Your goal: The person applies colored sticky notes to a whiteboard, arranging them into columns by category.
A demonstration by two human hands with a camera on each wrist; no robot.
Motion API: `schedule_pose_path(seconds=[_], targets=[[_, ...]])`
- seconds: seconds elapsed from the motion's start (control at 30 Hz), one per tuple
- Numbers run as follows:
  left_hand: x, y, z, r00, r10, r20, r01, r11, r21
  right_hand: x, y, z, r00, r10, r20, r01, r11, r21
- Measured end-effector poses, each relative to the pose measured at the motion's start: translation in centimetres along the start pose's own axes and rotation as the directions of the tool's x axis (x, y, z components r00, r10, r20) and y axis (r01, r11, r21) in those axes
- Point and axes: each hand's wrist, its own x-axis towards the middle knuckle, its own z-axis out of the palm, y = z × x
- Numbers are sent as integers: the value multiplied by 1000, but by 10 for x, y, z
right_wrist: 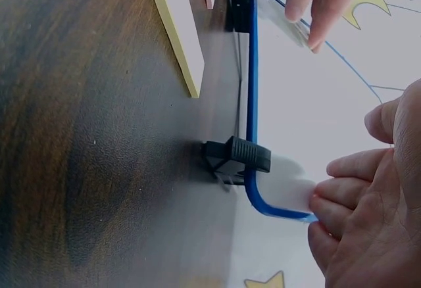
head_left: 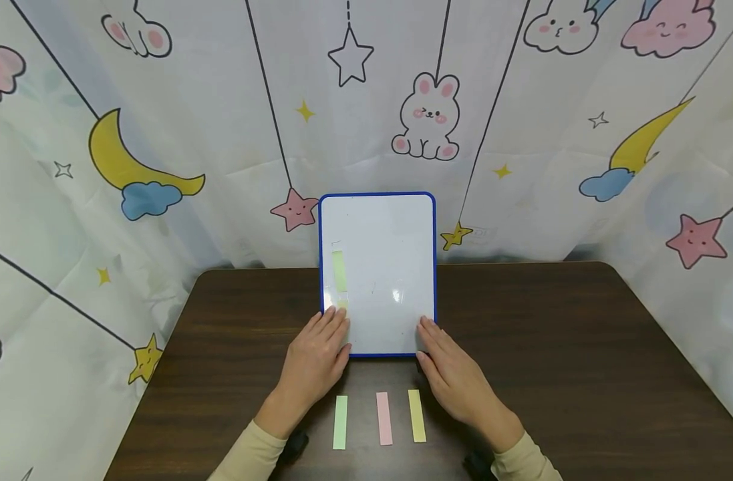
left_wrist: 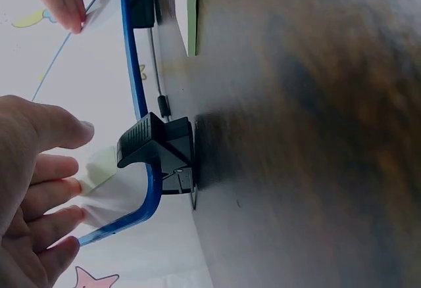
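Observation:
A whiteboard (head_left: 381,267) with a blue rim stands upright on the table, held by black clip feet (left_wrist: 161,150) at its bottom edge. My left hand (head_left: 317,355) lies with outstretched fingers on the board's lower left, where a small yellowish-green patch (head_left: 343,304) shows by the fingertips. Above that, a pale green paper strip (head_left: 339,270) sticks to the board's left side. At the lower right corner, fingers of my right hand (head_left: 459,381) touch the board, also extended. Neither hand grips anything. My left fingers hide part of the board's lower left.
Between my forearms lie a green sticky-note pad (head_left: 340,422), a pink one (head_left: 384,419) and a yellow one (head_left: 417,416). They rest on the dark wooden table (head_left: 552,321). A white curtain (head_left: 222,133) with cartoon prints hangs behind and at both sides.

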Motion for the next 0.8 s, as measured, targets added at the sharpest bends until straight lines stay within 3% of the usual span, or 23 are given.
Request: schedule_pose_path(seconds=[0.23,0.8], targets=[[-1,2,2,999,12,-40,-12,1000,-9,-1,0,0,1000,4,3,-4,1000,-1],[-2,4,0,997,38,-71,-39,999,-5,-2,0,1,1000,-9,-25,8,1000,-17]])
